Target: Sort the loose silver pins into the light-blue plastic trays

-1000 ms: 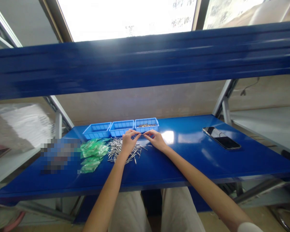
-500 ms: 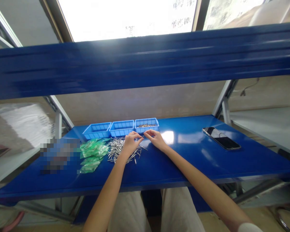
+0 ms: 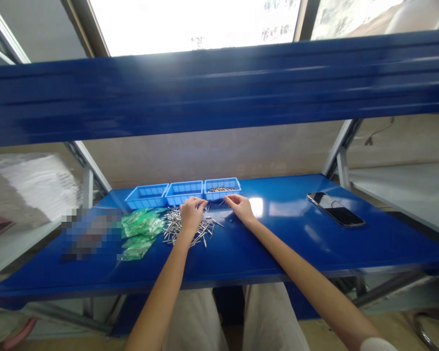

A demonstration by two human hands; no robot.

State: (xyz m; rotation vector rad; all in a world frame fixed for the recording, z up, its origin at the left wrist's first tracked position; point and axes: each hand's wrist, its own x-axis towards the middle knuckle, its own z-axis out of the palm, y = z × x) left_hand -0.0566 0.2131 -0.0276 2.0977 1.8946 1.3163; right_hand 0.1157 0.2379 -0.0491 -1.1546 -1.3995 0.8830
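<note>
"Where are the pins?"

"Most of the silver pins (image 3: 175, 229) lie loose in a heap, left of the tabletop's (image 3: 256, 253) middle. Smaller, darker pieces (image 3: 222, 189) sit in the right bin (image 3: 223, 196), near the far edge."

"And the hands?"

"The left hand (image 3: 192, 214) is at the heap's far right side, thumb and fingers drawn narrow; whether they hold anything, I cannot tell. The right hand (image 3: 242, 209) is narrow too, just in front of the right bin. A thin sliver (image 3: 221, 203) shows by its fingertips, but its grip is unclear."

"How far along is it?"

"Partway at most, I'd judge. The heap is large and unsorted, and I can't make out any finished piece. The hands are apart, with no join between them."

"Anything else nearby?"

"Green bags (image 3: 142, 226) beside the heap, and a phone (image 3: 335, 209) towards the right edge."
</note>
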